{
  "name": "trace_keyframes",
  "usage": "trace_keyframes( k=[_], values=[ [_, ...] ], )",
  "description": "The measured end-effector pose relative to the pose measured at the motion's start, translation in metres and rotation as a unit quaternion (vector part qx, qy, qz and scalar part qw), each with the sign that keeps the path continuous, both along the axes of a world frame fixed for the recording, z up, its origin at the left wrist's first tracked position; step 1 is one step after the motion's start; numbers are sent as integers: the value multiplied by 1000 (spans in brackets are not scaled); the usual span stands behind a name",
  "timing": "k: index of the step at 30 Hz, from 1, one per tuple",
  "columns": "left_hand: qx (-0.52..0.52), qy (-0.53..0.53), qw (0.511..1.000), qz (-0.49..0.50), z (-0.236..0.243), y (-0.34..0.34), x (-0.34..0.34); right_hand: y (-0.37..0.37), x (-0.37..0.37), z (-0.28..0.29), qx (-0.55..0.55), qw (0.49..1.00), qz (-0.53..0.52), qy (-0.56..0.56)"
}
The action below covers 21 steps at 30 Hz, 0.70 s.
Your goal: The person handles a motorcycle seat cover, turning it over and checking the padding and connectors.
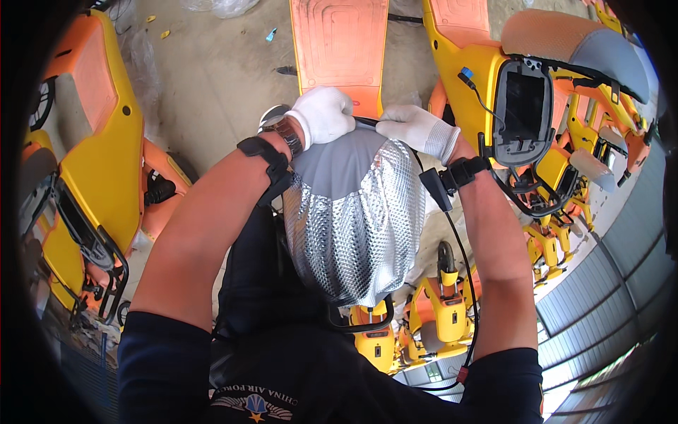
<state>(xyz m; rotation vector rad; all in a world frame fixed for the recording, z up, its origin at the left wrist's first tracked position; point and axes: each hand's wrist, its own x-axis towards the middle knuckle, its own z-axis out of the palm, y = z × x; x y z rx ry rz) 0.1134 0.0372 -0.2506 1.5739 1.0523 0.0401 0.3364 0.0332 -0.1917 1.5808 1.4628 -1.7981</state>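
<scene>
A grey and silver quilted seat cover point(360, 219) is stretched over a scooter seat right in front of me, bunched into folds along its silver part. At the seat's narrow far end, my left hand point(323, 115), in a white glove, is closed on the cover's edge. My right hand point(415, 130), gloved the same way, pinches that edge a little to the right. A short dark strip point(366, 122) shows between the two hands. The fingertips are partly hidden. Beyond them lies the scooter's orange footboard point(340, 53) with yellow sides.
A yellow and orange scooter point(106, 141) stands on the left. Close on the right, another scooter has its seat point(572, 42) tipped up over an open grey compartment point(522, 106). Several more scooters point(441, 311) stand behind the seat. Clear plastic wrap point(141, 78) lies on the floor.
</scene>
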Motion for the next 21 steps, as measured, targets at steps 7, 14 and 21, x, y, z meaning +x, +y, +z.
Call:
trace_keyframes(
  k=[7, 14, 21],
  values=[
    [-24, -2, 998, -53, 3, 10, 7, -8, 34, -12, 35, 991, 41, 121],
    [-109, 28, 992, -51, 5, 20, 9, -34, 32, 16, 31, 995, -89, 34],
    [-68, 28, 997, 20, 9, 1, 10, -66, 4, 11, 140, 967, -190, -95]
  ],
)
